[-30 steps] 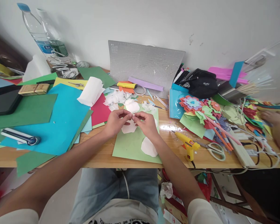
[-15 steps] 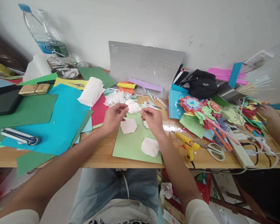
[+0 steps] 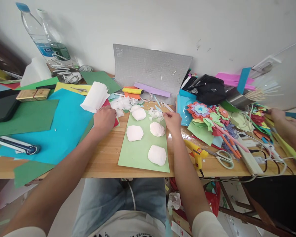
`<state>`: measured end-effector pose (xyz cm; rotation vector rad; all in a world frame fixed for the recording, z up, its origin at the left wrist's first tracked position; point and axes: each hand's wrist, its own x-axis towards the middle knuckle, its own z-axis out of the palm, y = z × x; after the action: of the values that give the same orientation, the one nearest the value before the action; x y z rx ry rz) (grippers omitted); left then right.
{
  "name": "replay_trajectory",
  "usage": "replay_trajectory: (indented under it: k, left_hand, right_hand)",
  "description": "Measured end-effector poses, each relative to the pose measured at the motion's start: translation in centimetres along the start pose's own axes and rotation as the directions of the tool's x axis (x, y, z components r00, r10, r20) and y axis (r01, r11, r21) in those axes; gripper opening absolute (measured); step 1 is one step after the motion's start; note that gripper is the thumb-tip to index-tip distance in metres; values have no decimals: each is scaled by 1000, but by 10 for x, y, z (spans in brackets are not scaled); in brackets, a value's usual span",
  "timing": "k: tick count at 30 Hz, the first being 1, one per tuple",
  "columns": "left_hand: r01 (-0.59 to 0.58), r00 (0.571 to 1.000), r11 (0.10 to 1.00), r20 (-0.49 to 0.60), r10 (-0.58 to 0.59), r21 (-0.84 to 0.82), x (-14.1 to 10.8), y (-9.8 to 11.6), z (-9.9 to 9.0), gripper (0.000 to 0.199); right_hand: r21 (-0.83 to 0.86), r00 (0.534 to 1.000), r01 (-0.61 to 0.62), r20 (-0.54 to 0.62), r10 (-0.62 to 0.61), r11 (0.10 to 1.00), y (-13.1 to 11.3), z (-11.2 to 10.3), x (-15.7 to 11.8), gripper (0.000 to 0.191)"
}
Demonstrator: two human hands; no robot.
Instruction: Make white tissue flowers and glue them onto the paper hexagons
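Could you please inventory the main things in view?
Light-green sheet: one, light green, centre
Paper pieces: at least four, white, on that sheet
Paper scraps: many, mostly white, back
Curled paper: one, white, left of scraps
Blue sheet: one, blue, left
Stapler: one, navy and white, on blue sheet
Bottles: two, clear, back left
Cutting mat: one, grey, against wall
Glue gun: one, yellow, right
Scissors: one pair, pale-handled, right
Pouch: one, black, back right
Paper flowers: several, mixed colours, right
Another person's hands: count unclear, bare, far right
Left hand: one, bare, near curled paper
Right hand: one, bare, near scraps
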<state>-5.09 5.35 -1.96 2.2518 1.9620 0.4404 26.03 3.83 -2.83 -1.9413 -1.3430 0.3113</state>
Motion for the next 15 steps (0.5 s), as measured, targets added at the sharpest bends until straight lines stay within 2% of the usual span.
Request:
replay_trajectory:
  k: [6, 9, 11, 13, 15]
  left_hand:
    - [36, 997, 997, -70, -40, -67, -3, 5, -9, 36]
    - [46, 987, 990, -148, -66, -132, -5, 9, -15, 33]
    - [13, 980, 970, -188, -61, -244, -6, 11, -16, 29]
    - [-31, 979, 899, -195, -61, -438, -8, 14, -16, 23]
    - [-29, 988, 746, -130, -78, -666, -11, 20, -14, 22]
  right_hand:
    - [-4, 998, -13, -59, 13, 1000, 0, -3, 0, 28]
    - [-23, 989, 55, -138, -58, 998, -5, -3, -3, 27]
    - [-38, 970, 122, -206, -127, 992, -12, -4, -9, 27]
    - [9, 952, 200, -240, -192, 980, -23, -4, -18, 26]
    - [143, 954, 256, -200, -226, 956, -36, -2, -30, 26]
